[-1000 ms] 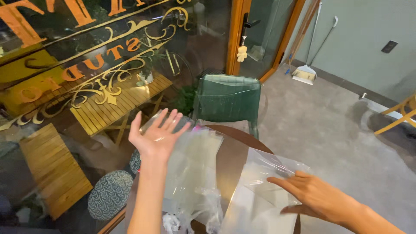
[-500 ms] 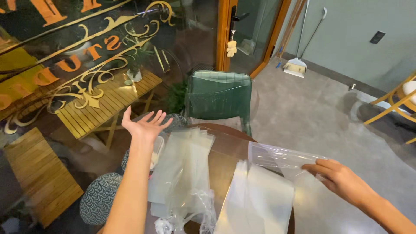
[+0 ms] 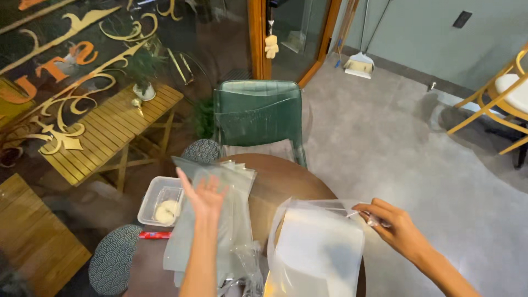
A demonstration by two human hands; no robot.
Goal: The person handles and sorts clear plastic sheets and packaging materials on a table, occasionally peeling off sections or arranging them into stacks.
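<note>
My right hand pinches the clear bag, puffed open, on the table at five o'clock. My left hand hangs open above flat bags. The bag's lower edge is cut off.

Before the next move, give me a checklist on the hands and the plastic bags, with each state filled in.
1. Right hand pinches the top edge of the clear bag: ok.
2. Left hand free, raised open above the bag stack: ok.
3. Clear bag's mouth open: cannot tell.
4. Bag stack lying on the round table: ok.
5. Plastic container clear of both hands: ok.
6. Green chair apart from the hands: ok.
</note>
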